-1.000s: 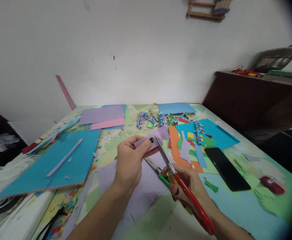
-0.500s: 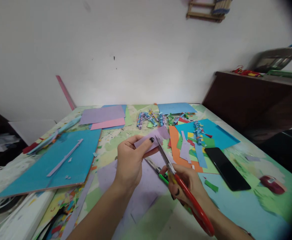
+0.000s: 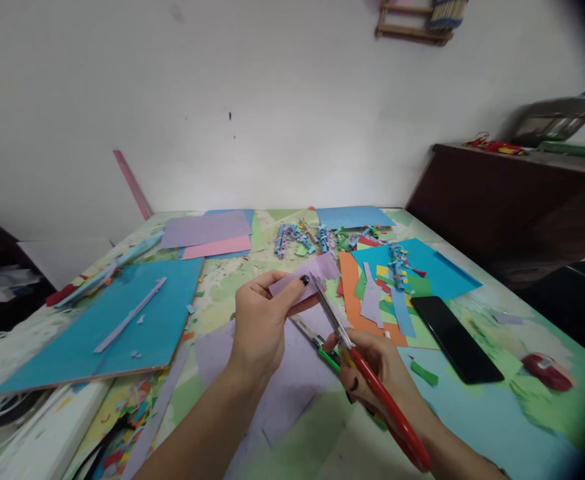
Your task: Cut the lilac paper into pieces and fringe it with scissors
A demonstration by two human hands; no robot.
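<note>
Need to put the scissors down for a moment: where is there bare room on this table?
Bare cloth lies between the blue board and the orange sheet, beyond the left hand; also between the phone and the red thing. Crowded: the scraps on the turquoise sheet.

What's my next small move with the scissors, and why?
Probably close the scissors on the paper. The left hand pinches the paper up in the air, the right hand grips the scissors, and the blades look open, with the upper one lying against the paper's right edge.
</note>
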